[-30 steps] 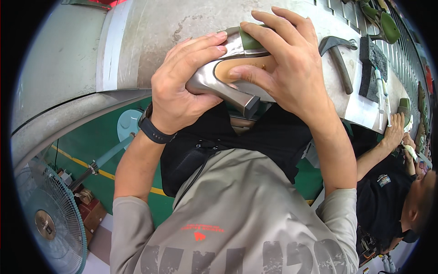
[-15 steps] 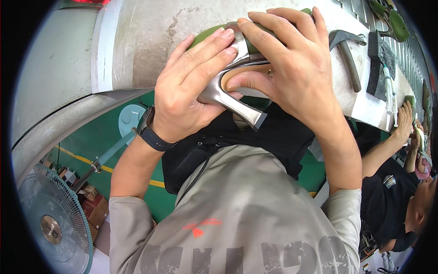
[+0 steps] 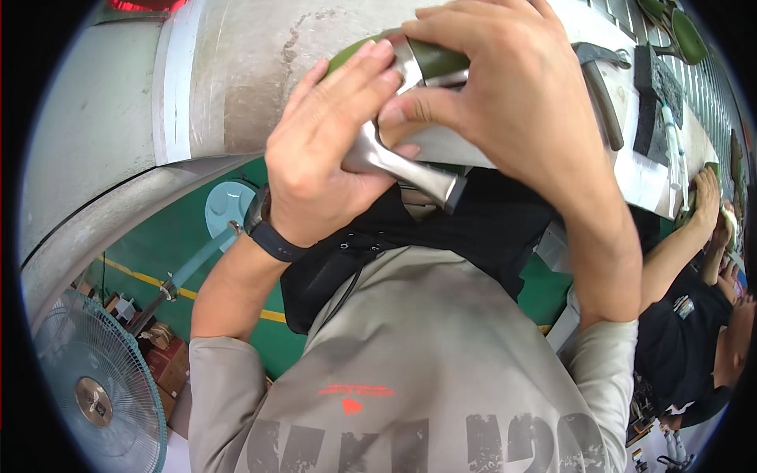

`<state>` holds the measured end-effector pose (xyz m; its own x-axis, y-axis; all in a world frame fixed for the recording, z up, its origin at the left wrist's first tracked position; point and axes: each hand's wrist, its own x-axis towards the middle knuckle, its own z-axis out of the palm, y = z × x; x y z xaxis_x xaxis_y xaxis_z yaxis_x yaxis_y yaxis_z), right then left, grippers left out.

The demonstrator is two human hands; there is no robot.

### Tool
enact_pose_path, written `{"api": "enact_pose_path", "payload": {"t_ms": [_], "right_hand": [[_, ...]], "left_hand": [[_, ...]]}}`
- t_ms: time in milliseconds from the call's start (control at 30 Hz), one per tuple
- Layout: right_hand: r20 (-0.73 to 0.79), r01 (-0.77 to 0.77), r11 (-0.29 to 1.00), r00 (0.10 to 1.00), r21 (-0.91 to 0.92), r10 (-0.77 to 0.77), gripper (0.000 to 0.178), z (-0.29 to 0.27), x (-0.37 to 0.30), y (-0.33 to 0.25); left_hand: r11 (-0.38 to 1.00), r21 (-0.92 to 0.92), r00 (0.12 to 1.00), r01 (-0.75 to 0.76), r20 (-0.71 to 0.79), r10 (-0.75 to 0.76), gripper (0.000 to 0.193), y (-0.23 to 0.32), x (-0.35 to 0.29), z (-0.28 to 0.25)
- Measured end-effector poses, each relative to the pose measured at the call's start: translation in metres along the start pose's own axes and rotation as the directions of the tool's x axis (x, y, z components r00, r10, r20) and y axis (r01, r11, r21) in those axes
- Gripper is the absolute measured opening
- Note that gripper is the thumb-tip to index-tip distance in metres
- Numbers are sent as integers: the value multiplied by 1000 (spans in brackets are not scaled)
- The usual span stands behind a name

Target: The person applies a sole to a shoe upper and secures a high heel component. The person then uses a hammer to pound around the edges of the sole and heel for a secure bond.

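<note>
Between my hands is a high-heeled shoe [image 3: 426, 180], green on the upper with a shiny silver heel and a dark heel tip, held on its side at the table's edge. My left hand [image 3: 311, 154] wraps around the heel end, its fingers lying over the silver part and thumb beneath. From the other side my right hand [image 3: 524, 91] grips the green upper. Its thumb presses near the silver band and its fingers curl over the far side. Much of the toe end is hidden behind the right hand.
Right of my hands lie a hammer [image 3: 603, 110], a dark block [image 3: 653, 118] and a syringe-like tube [image 3: 673, 150] on the pale worktable [image 3: 252, 71]. Another green shoe [image 3: 688, 38] rests at far right. A co-worker's hand [image 3: 704, 203] works there. A fan [image 3: 98, 386] stands lower left.
My right hand has shifted up over the shoe, its thumb moving from inside the arch onto the silver band area. The shoe has turned slightly, its heel tip tilting up. My left hand keeps its hold.
</note>
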<state>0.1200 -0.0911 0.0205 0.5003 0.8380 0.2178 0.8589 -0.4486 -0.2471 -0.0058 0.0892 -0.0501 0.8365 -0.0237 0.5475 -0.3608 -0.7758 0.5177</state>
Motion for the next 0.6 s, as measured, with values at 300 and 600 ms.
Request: {"api": "enact_pose_path", "payload": {"t_ms": [300, 600], "right_hand": [[-115, 101, 982, 990, 160, -84, 71, 14, -4, 48], [-246, 200, 923, 962, 328, -121, 65, 27, -2, 56]], "left_hand": [[876, -258, 900, 406, 279, -335, 76, 19, 44, -25], [945, -204, 932, 256, 313, -185, 77, 7, 47, -26]]}}
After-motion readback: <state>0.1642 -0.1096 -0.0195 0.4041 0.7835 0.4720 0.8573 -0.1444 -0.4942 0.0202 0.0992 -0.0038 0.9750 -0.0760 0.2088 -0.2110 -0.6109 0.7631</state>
